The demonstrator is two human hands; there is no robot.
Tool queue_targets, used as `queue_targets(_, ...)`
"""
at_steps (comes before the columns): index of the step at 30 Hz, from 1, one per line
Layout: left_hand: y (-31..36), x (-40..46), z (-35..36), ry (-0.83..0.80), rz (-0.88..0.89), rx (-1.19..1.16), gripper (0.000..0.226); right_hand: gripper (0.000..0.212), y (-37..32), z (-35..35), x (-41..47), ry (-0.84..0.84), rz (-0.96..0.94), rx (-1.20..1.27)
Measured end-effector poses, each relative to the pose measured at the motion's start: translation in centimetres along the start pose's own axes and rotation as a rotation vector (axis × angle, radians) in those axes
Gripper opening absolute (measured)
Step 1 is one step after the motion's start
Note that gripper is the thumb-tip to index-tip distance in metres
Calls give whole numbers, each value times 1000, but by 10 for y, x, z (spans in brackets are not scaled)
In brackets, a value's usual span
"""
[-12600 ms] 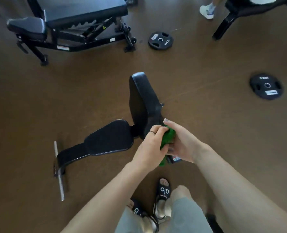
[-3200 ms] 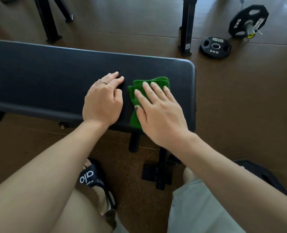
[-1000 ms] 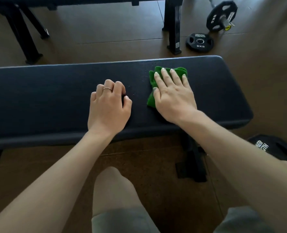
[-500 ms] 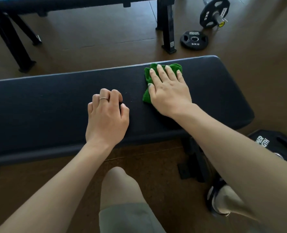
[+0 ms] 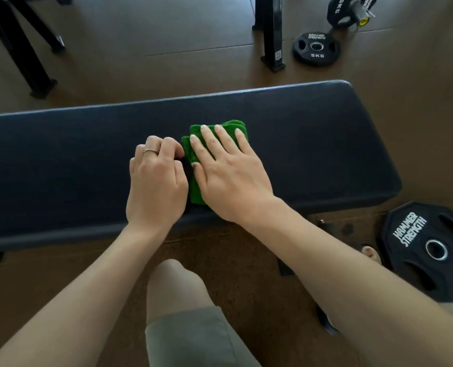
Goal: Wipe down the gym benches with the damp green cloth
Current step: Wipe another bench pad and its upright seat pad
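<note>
A long black padded gym bench runs across the view in front of me. The folded green cloth lies on its pad, a little right of the middle. My right hand lies flat on the cloth with fingers spread, pressing it onto the pad, so only the cloth's left and far edges show. My left hand, wearing a ring, rests on the pad right beside the cloth, fingers curled under and holding nothing.
A 5 kg weight plate lies on the brown floor behind the bench, next to a black upright post. A 10 kg plate lies at the near right by my foot. Black frame legs stand far left. My knee is below the bench.
My right hand has slid the cloth left along the pad and toward me, up against my left hand. The left hand has stayed in place.
</note>
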State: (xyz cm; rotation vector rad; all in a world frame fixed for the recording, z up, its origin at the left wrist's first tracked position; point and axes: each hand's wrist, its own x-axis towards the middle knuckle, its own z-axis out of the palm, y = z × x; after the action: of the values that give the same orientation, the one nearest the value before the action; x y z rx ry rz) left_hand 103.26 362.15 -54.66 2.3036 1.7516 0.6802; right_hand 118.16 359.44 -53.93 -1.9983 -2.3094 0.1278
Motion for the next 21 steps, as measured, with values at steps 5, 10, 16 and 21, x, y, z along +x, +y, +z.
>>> queue_targets(5, -1, -1, -1, 1, -15, 55, 19, 57, 22, -3, -56, -38, -94, -3)
queue_targets(10, 0, 2, -1, 26, -94, 109, 26, 54, 51, -11, -40, -76, -74, -1)
queue_targets(16, 0, 4, 1, 46, -132, 163, 45, 57, 18, -6, 76, -66, 136, 29)
queue_targets(21, 1, 4, 3, -3, -169, 207, 53, 55, -2, 1, 94, -42, -73, 64)
